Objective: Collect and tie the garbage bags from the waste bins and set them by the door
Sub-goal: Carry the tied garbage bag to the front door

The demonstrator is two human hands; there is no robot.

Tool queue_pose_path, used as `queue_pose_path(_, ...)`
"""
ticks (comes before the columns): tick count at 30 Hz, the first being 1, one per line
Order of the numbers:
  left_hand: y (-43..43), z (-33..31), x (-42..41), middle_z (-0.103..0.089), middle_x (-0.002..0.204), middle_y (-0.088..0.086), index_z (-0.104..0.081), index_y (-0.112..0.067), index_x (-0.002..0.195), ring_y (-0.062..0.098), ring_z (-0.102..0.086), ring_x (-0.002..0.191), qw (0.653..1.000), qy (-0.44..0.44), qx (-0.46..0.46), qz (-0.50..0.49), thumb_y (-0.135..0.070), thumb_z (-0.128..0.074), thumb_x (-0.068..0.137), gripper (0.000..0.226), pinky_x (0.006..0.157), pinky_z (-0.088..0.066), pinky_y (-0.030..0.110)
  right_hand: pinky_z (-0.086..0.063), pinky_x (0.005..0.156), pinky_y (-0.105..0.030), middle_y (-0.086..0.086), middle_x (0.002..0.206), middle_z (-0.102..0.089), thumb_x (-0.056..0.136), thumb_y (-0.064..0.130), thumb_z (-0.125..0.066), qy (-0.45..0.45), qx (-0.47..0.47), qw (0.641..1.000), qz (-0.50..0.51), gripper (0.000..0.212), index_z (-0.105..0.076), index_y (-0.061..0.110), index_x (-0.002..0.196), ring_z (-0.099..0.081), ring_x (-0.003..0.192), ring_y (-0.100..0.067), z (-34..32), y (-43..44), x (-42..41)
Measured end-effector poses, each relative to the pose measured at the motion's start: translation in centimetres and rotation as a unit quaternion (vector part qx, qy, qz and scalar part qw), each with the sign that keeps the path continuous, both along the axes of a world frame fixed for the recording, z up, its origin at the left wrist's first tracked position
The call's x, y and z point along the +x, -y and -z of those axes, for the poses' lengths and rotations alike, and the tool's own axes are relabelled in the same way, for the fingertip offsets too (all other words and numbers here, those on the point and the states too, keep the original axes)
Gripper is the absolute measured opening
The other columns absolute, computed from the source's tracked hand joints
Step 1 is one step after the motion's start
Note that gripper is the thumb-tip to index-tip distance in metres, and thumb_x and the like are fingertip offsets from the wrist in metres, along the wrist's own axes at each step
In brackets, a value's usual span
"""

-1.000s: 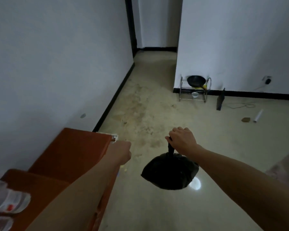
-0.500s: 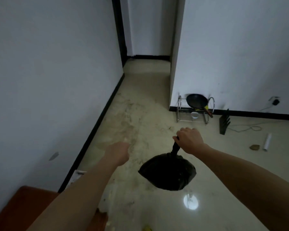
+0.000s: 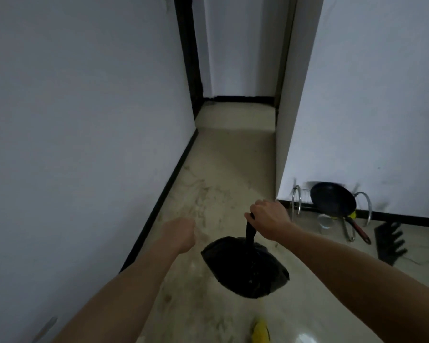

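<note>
A full black garbage bag (image 3: 245, 268) hangs above the floor in the lower middle of the view. My right hand (image 3: 268, 219) grips its twisted neck from above. To the left of the bag, my left hand (image 3: 180, 232) is held out with its fingers curled under and holds nothing that I can see. A narrow corridor runs ahead between two white walls to a dark door frame (image 3: 187, 58) at the far end.
A wire rack (image 3: 297, 203) with a black frying pan (image 3: 332, 199) stands against the right wall's base. A black comb-like object (image 3: 389, 242) lies on the floor beside it. Something yellow (image 3: 260, 332) lies on the floor near the bottom edge. The floor is stained along the left wall.
I have moved forward into the corridor with the bag. The orange cabinet at the lower left has dropped out of view, and the rack and pan now sit closer on the right.
</note>
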State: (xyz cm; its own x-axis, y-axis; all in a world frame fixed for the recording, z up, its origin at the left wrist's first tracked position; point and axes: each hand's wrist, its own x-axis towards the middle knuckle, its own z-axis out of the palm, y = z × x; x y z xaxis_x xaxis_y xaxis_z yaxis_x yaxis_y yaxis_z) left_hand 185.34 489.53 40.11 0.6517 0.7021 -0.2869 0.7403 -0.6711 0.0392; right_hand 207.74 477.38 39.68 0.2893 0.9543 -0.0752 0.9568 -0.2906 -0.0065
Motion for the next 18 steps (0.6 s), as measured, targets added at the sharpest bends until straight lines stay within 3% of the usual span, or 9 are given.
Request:
queue_pose_path(5, -12.1, -1.2, 8.0, -0.059, 0.119, 0.009, -0.055, -0.006, 0.114, 0.023, -0.056, 0.107, 0.999, 0.024, 0.011, -0.025, -0.022, -0.040, 0.097, 0.027, 0.068, -0.027, 0.023, -0.036, 0.069, -0.032, -0.007, 0.101, -0.064, 0.101, 0.041, -0.034, -0.025, 0.002, 1.000, -0.012, 0.040, -0.061, 0.014, 0.089, -0.061, 0.092, -0.027, -2.3, -13.3, 9.6)
queue_pose_path(9, -21.2, -0.8, 12.8, -0.057, 0.122, 0.009, -0.054, -0.005, 0.115, 0.024, -0.055, 0.111, 0.997, 0.011, -0.028, -0.072, -0.024, -0.039, 0.098, 0.030, 0.083, -0.039, 0.028, -0.044, 0.068, -0.033, -0.008, 0.097, -0.065, 0.100, 0.042, -0.036, -0.043, -0.005, 0.999, 0.005, 0.036, -0.050, 0.017, 0.079, -0.063, 0.088, -0.028, -2.7, -23.3, 15.8)
queue_pose_path(12, -29.0, 0.1, 16.9, -0.059, 0.118, 0.009, -0.057, -0.005, 0.112, 0.024, -0.057, 0.108, 0.995, 0.005, -0.042, -0.088, -0.023, -0.040, 0.098, 0.028, 0.084, -0.040, 0.027, -0.043, 0.066, -0.032, -0.007, 0.094, -0.065, 0.100, 0.043, -0.036, -0.054, -0.007, 0.998, 0.020, 0.037, -0.055, 0.016, 0.083, -0.063, 0.086, -0.028, -2.0, -31.4, 20.3)
queue_pose_path(15, -36.8, 1.7, 20.8, -0.056, 0.092, -0.003, -0.056, -0.013, 0.087, 0.017, -0.057, 0.091, 0.996, -0.001, -0.037, -0.087, -0.022, -0.040, 0.097, 0.020, 0.075, -0.038, 0.024, -0.043, 0.065, -0.032, -0.005, 0.086, -0.060, 0.100, 0.043, -0.037, -0.063, -0.015, 0.997, 0.045, 0.037, -0.056, 0.016, 0.084, -0.063, 0.084, -0.027, -0.4, -39.0, 24.8)
queue_pose_path(16, -39.7, 2.3, 22.2, -0.046, 0.079, -0.009, -0.046, -0.018, 0.073, 0.011, -0.052, 0.080, 0.996, 0.005, -0.033, -0.080, -0.021, -0.039, 0.097, 0.025, 0.070, -0.034, 0.022, -0.043, 0.065, -0.031, -0.004, 0.084, -0.058, 0.100, 0.042, -0.037, -0.061, -0.017, 0.997, 0.051, 0.036, -0.054, 0.016, 0.082, -0.063, 0.082, -0.026, 0.1, -41.7, 26.4)
queue_pose_path(18, -45.4, 2.6, 24.7, -0.030, 0.069, -0.015, -0.026, -0.026, 0.062, 0.009, -0.048, 0.074, 0.998, 0.007, -0.024, -0.063, -0.020, -0.039, 0.095, 0.035, 0.067, -0.032, 0.022, -0.042, 0.062, -0.031, -0.003, 0.081, -0.057, 0.100, 0.042, -0.036, -0.060, -0.029, 0.995, 0.069, 0.036, -0.053, 0.017, 0.080, -0.060, 0.076, -0.025, 0.6, -46.6, 29.4)
